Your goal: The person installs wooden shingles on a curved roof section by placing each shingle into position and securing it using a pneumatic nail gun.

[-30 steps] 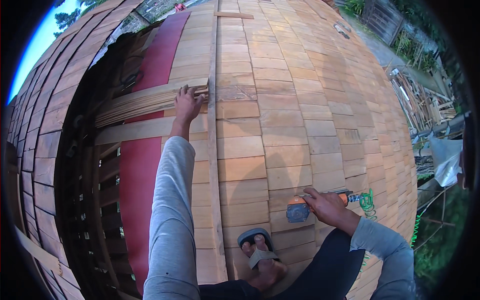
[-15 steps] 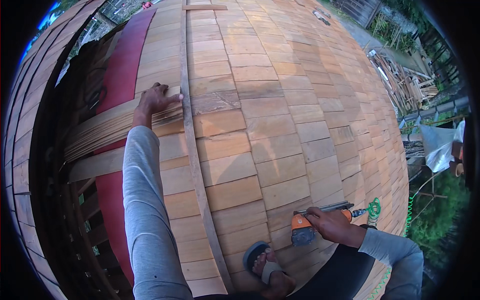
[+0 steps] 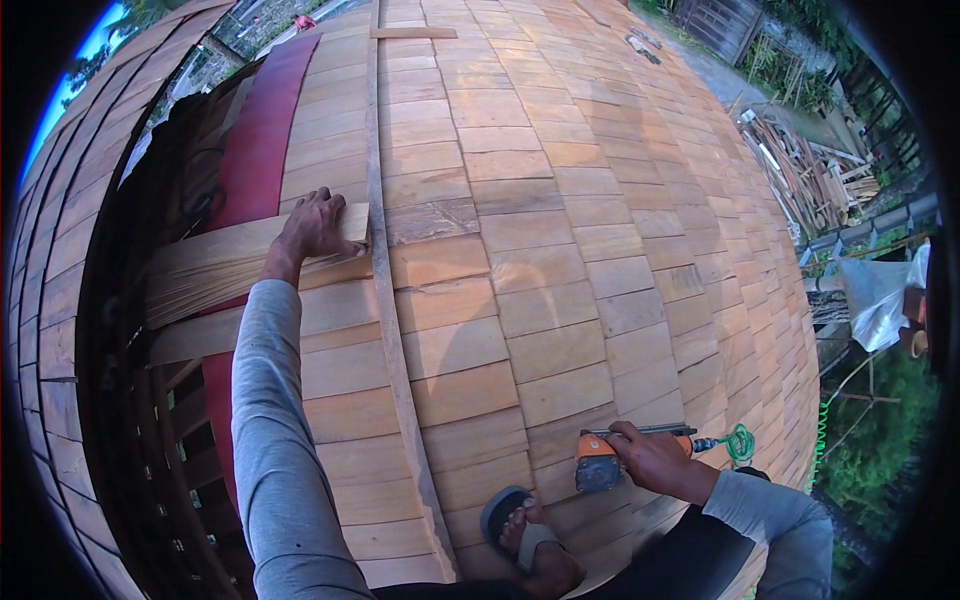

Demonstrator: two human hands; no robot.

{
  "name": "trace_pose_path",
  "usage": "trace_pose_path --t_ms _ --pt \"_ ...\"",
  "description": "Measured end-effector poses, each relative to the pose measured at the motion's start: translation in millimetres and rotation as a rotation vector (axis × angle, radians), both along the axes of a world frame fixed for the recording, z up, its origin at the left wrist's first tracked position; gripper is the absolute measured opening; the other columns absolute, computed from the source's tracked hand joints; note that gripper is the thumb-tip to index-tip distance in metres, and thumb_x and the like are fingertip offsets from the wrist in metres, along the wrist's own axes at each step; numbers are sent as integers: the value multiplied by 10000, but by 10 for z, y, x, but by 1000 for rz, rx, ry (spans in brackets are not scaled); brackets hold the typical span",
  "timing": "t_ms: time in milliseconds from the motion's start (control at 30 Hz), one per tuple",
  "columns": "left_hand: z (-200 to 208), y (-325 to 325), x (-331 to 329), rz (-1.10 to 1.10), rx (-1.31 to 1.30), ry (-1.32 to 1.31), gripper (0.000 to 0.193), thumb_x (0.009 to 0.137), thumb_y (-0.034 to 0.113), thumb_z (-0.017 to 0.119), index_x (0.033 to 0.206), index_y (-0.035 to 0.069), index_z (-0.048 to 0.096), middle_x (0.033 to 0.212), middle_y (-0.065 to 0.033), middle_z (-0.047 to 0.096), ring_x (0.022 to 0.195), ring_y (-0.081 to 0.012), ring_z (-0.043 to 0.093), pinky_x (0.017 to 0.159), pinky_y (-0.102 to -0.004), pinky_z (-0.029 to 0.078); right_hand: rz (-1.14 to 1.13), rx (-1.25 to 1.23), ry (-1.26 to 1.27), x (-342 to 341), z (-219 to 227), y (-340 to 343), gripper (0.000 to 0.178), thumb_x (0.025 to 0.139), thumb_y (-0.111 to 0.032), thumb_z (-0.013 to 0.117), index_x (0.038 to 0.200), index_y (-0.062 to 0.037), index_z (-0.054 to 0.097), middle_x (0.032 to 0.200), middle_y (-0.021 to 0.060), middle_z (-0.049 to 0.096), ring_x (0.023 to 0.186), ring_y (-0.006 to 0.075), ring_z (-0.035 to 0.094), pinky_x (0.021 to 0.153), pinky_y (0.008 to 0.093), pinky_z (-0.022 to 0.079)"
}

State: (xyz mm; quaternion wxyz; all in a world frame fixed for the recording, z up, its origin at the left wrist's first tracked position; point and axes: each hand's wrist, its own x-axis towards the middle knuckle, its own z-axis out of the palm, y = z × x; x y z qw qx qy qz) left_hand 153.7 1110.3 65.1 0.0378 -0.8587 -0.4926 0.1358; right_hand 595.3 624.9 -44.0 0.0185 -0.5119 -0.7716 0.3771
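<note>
At the left, my left hand (image 3: 312,232) is closed over the right end of a stack of thin wooden shingles (image 3: 205,275), fingers on the top board and thumb at its near side. The stack fans out a little, and its end lies by a long wooden batten (image 3: 392,335) running up the roof. My right hand (image 3: 662,464) is wrapped round the handle of an orange and black nail gun (image 3: 600,466) at the lower right. A green coiled air hose (image 3: 738,445) joins the gun's back end.
Shingle rows (image 3: 560,270) cover the slope. A red strip (image 3: 255,140) and a dark open gap with framing (image 3: 165,460) lie left. My sandalled foot (image 3: 525,530) rests near the batten. A short board (image 3: 414,33) crosses the batten's far end. Scrap wood (image 3: 805,165) lies beyond the roof.
My left hand has shifted nearer along the shingle stack, its fingers now over the top board, and that board's end shows beside the batten. The nail gun stays in my right hand.
</note>
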Motion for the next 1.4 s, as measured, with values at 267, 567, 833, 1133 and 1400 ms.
trace_pose_path --t_ms 267,567,833,1133,1400 --pt "216 -722 319 -253 -40 210 884 524 454 943 1255 53 649 1161 -146 692 1171 -351 621 1021 -449 472 -19 37 58 128 -126 -77 432 909 -100 735 1313 -97 583 1312 145 583 804 393 741 697 519 605" --pt "47 -2233 264 -259 -277 332 936 518 508 988 1274 103 613 1221 -124 644 1217 -341 586 995 -504 488 97 87 48 118 -184 -169 401 925 -93 718 1301 -68 581 1306 150 581 907 398 748 734 547 603" --pt "170 -3001 -407 -44 -232 327 878 548 522 972 1220 90 607 1202 -145 633 1203 -352 587 1001 -498 494 123 126 53 101 -280 -314 352 961 -128 682 1283 -55 559 1340 145 585 922 422 731 750 554 601" --pt "-152 -3114 -721 45 13 12 1203 476 472 1027 1481 52 518 1422 -193 584 1343 -427 559 1136 -526 468 169 182 33 30 -341 -349 388 956 -97 669 1313 -16 543 1283 196 577 929 433 747 761 560 615" --pt "178 -3424 -79 29 -149 142 1079 544 487 1010 1425 69 547 1310 -179 635 1287 -401 597 1117 -517 469 212 278 -104 22 -297 -357 413 945 -89 666 1334 -13 551 1231 243 587 889 403 774 742 520 639"
